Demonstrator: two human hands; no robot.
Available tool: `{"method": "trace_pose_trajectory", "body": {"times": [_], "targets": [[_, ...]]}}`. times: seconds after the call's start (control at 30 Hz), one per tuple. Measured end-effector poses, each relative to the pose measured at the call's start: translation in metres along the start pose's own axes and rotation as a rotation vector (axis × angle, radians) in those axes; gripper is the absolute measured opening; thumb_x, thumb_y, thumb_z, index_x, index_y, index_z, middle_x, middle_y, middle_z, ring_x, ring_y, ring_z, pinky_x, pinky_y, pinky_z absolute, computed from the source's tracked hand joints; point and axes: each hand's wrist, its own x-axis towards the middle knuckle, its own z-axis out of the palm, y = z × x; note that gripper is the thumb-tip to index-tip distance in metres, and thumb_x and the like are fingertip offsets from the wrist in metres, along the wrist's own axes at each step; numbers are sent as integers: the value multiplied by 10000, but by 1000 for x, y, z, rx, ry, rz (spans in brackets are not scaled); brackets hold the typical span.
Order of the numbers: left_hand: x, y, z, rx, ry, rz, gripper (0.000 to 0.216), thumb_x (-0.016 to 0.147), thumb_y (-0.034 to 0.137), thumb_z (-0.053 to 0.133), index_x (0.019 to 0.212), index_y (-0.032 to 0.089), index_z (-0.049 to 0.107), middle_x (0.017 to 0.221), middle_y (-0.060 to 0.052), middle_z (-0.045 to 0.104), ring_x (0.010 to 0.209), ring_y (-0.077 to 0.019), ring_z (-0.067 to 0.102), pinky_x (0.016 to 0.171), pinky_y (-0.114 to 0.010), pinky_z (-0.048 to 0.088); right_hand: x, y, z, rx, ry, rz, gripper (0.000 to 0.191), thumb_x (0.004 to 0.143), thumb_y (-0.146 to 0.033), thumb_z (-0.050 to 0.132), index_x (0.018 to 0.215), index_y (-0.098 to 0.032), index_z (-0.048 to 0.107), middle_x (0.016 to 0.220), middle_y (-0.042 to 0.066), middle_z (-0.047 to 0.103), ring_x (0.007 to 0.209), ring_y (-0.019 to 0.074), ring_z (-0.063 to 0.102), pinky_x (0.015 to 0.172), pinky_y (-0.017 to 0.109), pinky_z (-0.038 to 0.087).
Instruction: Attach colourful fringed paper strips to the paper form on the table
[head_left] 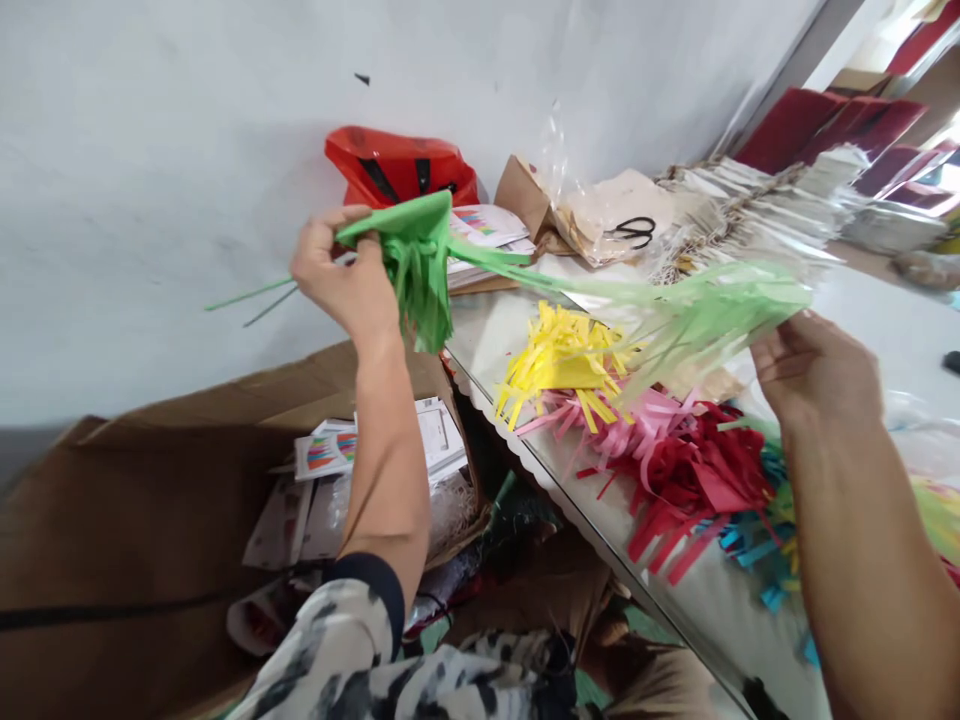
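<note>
My left hand [349, 265] pinches the folded end of a green paper fringe [420, 270], whose cut strips hang down below the fold. From there the green paper stretches across to my right hand [817, 375], which grips its blurred, lighter-looking far end. Both hands are raised, the left in front of the wall and the right above the table. Under the stretched paper lie bunches of cut paper fringe: yellow [570, 360], pink [652, 425], red [705, 470] and blue [757, 550].
An open cardboard box [120, 540] with printed cards stands left of the table [675, 600]. Along the wall sit a red plastic bag [405, 165], a brown paper bag [525, 195], black scissors [636, 232] and stacked white bundles [742, 205].
</note>
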Motion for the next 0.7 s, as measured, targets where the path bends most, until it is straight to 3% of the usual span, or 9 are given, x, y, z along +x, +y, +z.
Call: {"method": "trace_pose_trajectory", "body": {"times": [0.13,0.23,0.3,0.37,0.43,0.5,0.6,0.7], "targets": [[-17,17,27,182,24,86,245,912,-40,603,1020,134,737,1051,-4,723,1048,-124,637,1001,-311,520,-15,-16,-6,63,-1,-161,270,807,86,606,676,-144,656,632,-6,656,613,117,690,665,258,646],[-38,13,46,194,-21,93,264,960,0,519,1054,152,713,1104,-18,692,1134,-147,628,1059,-363,508,-29,-29,-12,21,-12,-275,279,836,96,578,698,-131,661,599,-7,627,590,121,675,616,236,623],[-61,6,52,194,-146,124,282,962,27,499,1085,169,709,1151,-33,684,1208,-182,617,1090,-397,496,-41,-38,-18,13,-44,-341,286,833,100,575,705,-136,675,587,-12,611,581,118,660,599,229,602],[-90,-3,54,204,-352,161,306,932,42,530,1100,206,725,1169,-48,700,1240,-227,619,1107,-420,489,-55,-46,-24,5,-95,-403,273,821,82,598,707,-144,702,587,-23,601,568,106,633,626,246,606],[-120,-10,53,237,-562,150,315,914,51,547,1085,226,746,1148,-57,725,1213,-259,634,1093,-433,495,-73,-52,-31,-6,-152,-460,218,788,41,663,730,-154,742,614,-31,612,563,90,604,681,273,621],[-144,-17,51,278,-693,107,319,908,62,548,1078,231,757,1125,-62,738,1171,-271,652,1069,-432,509,-92,-56,-39,-24,-182,-504,174,740,-10,744,775,-176,783,651,-32,634,573,86,596,717,295,623],[-159,-27,47,331,-750,13,329,896,90,568,1134,226,750,1155,-78,731,1170,-280,661,1070,-428,515,-122,-62,-52,-55,-145,-529,187,687,-88,839,811,-226,815,747,-11,694,681,124,666,766,346,626],[-154,-26,37,376,-749,-71,460,849,137,677,1304,210,692,1244,-122,705,1241,-325,630,1120,-478,486,-151,-68,-66,-96,-73,-509,165,707,-144,874,826,-249,827,818,12,723,789,166,712,863,421,623]]}}
